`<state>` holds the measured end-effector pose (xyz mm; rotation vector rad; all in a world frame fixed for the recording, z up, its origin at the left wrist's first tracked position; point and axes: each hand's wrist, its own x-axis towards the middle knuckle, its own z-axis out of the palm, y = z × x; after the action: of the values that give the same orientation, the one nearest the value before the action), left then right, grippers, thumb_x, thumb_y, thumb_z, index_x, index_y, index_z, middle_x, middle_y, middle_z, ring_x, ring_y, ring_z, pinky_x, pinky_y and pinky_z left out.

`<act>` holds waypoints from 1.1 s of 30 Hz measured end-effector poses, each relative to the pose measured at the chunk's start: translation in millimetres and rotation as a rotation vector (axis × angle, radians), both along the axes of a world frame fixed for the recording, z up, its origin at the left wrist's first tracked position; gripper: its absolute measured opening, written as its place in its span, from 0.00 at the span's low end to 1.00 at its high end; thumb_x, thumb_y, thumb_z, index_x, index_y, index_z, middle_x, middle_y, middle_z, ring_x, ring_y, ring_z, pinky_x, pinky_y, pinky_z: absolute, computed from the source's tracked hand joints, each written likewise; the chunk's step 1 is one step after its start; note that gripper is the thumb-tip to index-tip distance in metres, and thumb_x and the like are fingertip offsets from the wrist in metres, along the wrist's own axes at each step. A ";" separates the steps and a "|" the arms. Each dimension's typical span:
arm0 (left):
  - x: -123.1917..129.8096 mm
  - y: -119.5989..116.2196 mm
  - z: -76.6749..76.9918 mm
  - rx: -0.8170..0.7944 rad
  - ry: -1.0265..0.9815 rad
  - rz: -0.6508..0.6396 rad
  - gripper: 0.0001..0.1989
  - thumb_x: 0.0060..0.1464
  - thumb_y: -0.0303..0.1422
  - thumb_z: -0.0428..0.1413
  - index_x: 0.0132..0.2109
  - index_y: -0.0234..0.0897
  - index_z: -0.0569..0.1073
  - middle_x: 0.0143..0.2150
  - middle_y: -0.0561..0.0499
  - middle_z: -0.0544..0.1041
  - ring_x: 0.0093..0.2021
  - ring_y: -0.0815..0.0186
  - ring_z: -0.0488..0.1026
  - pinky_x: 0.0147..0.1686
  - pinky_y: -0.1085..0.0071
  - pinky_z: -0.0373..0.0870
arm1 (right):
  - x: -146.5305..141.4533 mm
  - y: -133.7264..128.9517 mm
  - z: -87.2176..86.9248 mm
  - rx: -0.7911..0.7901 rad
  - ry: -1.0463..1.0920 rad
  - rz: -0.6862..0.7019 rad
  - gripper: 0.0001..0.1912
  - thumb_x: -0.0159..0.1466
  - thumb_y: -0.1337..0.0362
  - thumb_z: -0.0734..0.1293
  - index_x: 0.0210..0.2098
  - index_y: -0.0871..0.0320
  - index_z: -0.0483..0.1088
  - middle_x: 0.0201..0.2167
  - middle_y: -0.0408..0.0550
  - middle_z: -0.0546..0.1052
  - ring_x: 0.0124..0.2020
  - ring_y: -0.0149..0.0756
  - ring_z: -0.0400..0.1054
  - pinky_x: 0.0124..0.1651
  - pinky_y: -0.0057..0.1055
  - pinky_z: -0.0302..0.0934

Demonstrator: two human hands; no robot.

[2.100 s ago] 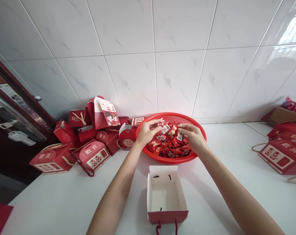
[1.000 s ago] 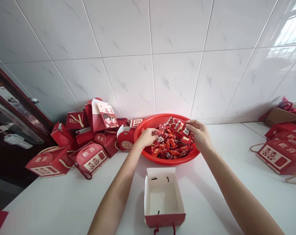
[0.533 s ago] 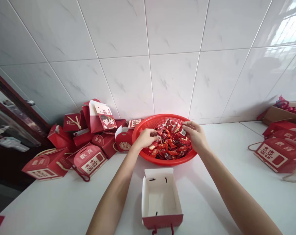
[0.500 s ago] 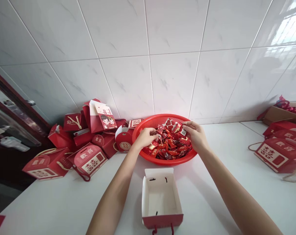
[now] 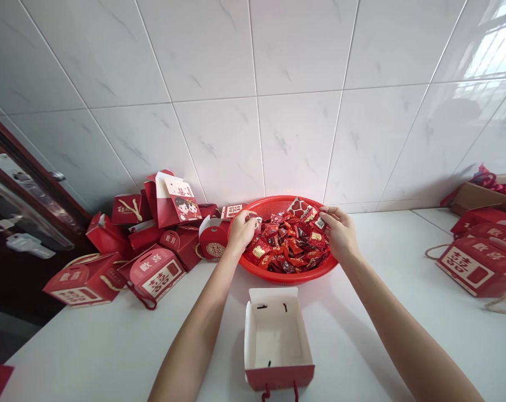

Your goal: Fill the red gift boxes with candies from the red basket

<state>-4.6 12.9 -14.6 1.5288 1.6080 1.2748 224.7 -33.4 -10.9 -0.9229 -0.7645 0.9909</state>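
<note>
A red plastic basket (image 5: 278,278) stands against the wall, heaped with wrapped candies (image 5: 292,245) in red and orange wrappers. Over its left side, my left hand (image 5: 242,230) is closed in a pinch on a small red-and-white wrapped candy (image 5: 258,223). At the right rim, my right hand (image 5: 340,231) has thumb and fingers pinched on another wrapped candy with a white label (image 5: 320,223). In front of the basket, between my forearms, lies an open gift box (image 5: 280,340), white inside and red outside, with red cord handles toward me. Nothing lies inside it but the cord ends.
Several red gift boxes (image 5: 154,273) with cord handles are piled at left. More red boxes (image 5: 475,262) stand at right, by a brown carton (image 5: 481,198) holding pink ribbon. A tiled wall (image 5: 299,145) closes off the back. Keys (image 5: 29,245) hang in a door at left.
My left hand has lifted a little and drawn left, bringing a candy up from the heap. My right hand has barely shifted, still pinching its candy at the right side.
</note>
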 end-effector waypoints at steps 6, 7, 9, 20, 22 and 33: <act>-0.4 1.1 0.2 0.012 -0.070 0.040 0.08 0.52 0.31 0.52 0.37 0.41 0.75 0.32 0.52 0.79 0.33 0.61 0.75 0.36 0.68 0.67 | -1.1 0.3 -1.2 0.004 0.020 -0.007 0.15 0.43 0.58 0.78 0.29 0.55 0.73 0.26 0.40 0.76 0.25 0.31 0.67 0.25 0.28 0.60; -0.4 1.1 0.5 0.018 -0.077 0.042 0.08 0.52 0.31 0.52 0.37 0.41 0.76 0.34 0.52 0.80 0.36 0.60 0.76 0.38 0.68 0.68 | -1.2 0.7 -1.4 0.006 0.023 -0.005 0.16 0.44 0.58 0.78 0.29 0.55 0.73 0.25 0.40 0.76 0.25 0.31 0.67 0.25 0.28 0.60; 0.0 1.2 1.6 0.021 -0.083 0.033 0.09 0.51 0.32 0.52 0.36 0.41 0.77 0.37 0.51 0.82 0.40 0.59 0.77 0.41 0.68 0.69 | -1.3 1.7 -2.0 0.010 0.029 -0.001 0.16 0.44 0.58 0.78 0.28 0.55 0.73 0.25 0.40 0.76 0.25 0.32 0.67 0.26 0.28 0.60; 1.6 6.7 15.1 -0.138 0.045 -0.114 0.10 0.41 0.30 0.53 0.22 0.42 0.79 0.34 0.49 0.85 0.44 0.55 0.79 0.48 0.63 0.71 | -3.0 10.7 -8.1 0.063 0.074 -0.005 0.12 0.46 0.58 0.76 0.28 0.54 0.74 0.27 0.42 0.77 0.28 0.35 0.70 0.31 0.32 0.65; 3.7 8.7 18.8 -0.166 0.076 -0.147 0.10 0.40 0.30 0.53 0.20 0.42 0.79 0.32 0.49 0.85 0.43 0.55 0.79 0.48 0.64 0.72 | -3.1 12.0 -8.4 0.067 0.076 -0.009 0.12 0.47 0.58 0.76 0.28 0.54 0.73 0.27 0.43 0.78 0.29 0.36 0.71 0.33 0.33 0.66; 18.3 2.9 20.8 -0.192 0.132 -0.261 0.10 0.44 0.30 0.55 0.26 0.42 0.82 0.31 0.50 0.85 0.38 0.57 0.79 0.41 0.66 0.74 | -3.9 12.4 -5.9 0.069 0.088 -0.016 0.10 0.47 0.59 0.75 0.27 0.54 0.73 0.27 0.42 0.78 0.30 0.36 0.71 0.33 0.33 0.67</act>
<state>13.7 15.7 6.2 1.6640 1.5029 0.8704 220.8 -21.0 -16.8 -0.8195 -0.7118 0.9787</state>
